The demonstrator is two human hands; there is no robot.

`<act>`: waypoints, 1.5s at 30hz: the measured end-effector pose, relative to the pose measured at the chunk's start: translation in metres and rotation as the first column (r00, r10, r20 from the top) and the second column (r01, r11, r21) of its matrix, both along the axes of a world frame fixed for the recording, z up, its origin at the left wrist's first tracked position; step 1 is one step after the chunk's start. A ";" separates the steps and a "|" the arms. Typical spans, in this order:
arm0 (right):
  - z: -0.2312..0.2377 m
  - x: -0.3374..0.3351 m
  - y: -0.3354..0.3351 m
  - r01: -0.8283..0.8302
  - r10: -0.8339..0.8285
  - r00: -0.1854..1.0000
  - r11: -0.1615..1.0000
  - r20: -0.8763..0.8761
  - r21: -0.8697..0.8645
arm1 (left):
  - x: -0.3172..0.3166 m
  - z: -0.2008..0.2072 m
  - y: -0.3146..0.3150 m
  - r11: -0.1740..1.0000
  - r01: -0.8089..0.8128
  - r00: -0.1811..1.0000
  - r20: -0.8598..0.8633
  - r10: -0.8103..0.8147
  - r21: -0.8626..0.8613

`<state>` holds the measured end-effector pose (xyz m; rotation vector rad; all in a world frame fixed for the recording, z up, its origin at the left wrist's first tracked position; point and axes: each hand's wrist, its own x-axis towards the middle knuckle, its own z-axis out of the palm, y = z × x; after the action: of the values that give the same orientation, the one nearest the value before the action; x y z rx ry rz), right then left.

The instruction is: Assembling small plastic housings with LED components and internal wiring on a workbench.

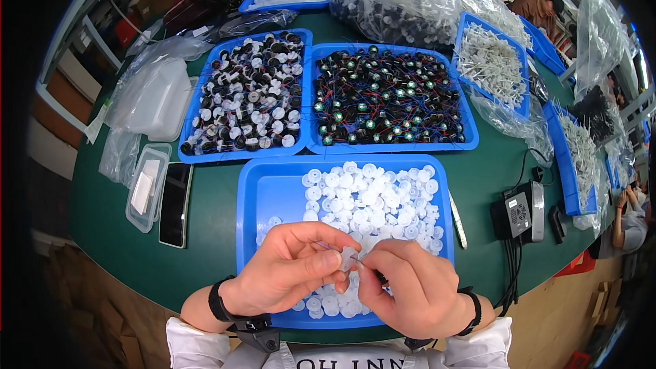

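Note:
Over the near blue tray (272, 188), my two hands meet at a small translucent white plastic cap (348, 258). My left hand (290, 266) pinches the cap between thumb and fingertips. With thumb and forefinger together, my right hand (420, 290) grips a thin dark wire at the cap's right side. A dark part shows beneath the right fingers, mostly hidden. Thin wire also shows by the left fingers; whether it runs through the cap I cannot tell. Loose white caps (372, 198) lie heaped in the tray, below and beyond my hands.
Behind stand a tray of black-and-white round parts (253, 96) and a tray of wired black parts (389, 99). Trays of white pieces (492, 65) line the right. A phone (175, 205), tweezers (458, 222) and a black power box (511, 215) flank the near tray. People sit farther right.

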<state>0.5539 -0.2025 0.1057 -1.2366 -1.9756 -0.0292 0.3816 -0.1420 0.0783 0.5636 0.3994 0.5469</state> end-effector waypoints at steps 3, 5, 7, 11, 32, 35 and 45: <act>-0.003 -0.002 -0.001 0.007 -0.007 1.000 1.000 0.016 0.024 | 0.000 -0.003 -0.002 0.997 -0.008 0.999 -0.035 0.010 0.076; -0.005 -0.002 0.000 -0.001 -0.002 0.999 0.998 0.050 0.069 | 0.001 -0.003 -0.003 0.988 -0.019 0.996 -0.079 0.032 0.155; -0.005 -0.001 0.001 -0.016 0.015 0.999 0.999 0.034 0.050 | 0.002 0.000 -0.004 0.988 -0.058 0.994 -0.088 0.071 0.141; 0.001 -0.001 0.002 -0.061 0.060 0.994 0.998 -0.092 -0.010 | 0.002 0.006 -0.004 0.980 -0.048 0.996 -0.069 0.063 0.191; 0.001 -0.003 0.005 -0.331 0.108 0.792 0.903 -0.601 -0.274 | 0.006 0.016 -0.007 -0.062 -0.050 0.773 0.078 0.629 0.997; 0.001 -0.003 0.002 -0.214 0.046 0.884 0.924 -0.465 -0.316 | 0.010 0.015 -0.013 -0.237 -0.009 0.734 0.167 0.658 0.971; 0.001 -0.002 0.006 -0.051 0.016 0.992 0.958 0.127 0.283 | 0.013 0.022 -0.015 -0.302 0.117 0.661 0.153 0.735 0.946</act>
<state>0.5522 -0.1964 0.1068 -1.0329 -2.0127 -0.3706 0.3949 -0.1572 0.1000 2.4317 0.6968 1.3786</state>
